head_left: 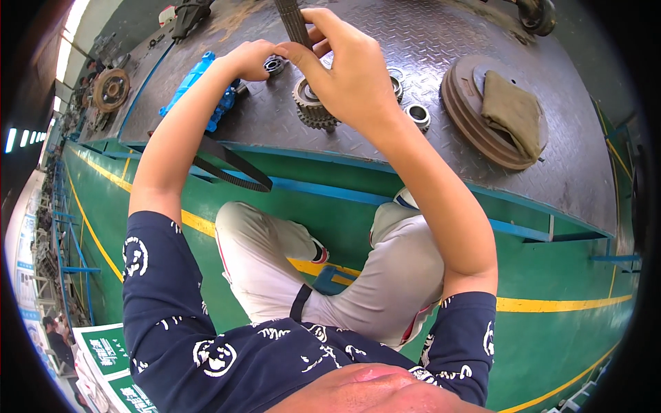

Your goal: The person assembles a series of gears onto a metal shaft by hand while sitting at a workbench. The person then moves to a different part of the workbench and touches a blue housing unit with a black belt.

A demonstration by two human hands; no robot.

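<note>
Both hands work at the far middle of the desk (441, 41). The right hand (348, 72) is clamped on a splined shaft (295, 20) above a gear (313, 109); the left hand (249, 60) is curled beside a bearing (274, 65).

Around the gear stack (313, 107), small bearing rings (418, 114) crowded the right side and a blue tool (196, 86) blocked the left. The grooved pulley (475, 131) with its folded cloth (511, 110) filled the right; bare checker plate (427, 48) lay open behind.
</note>
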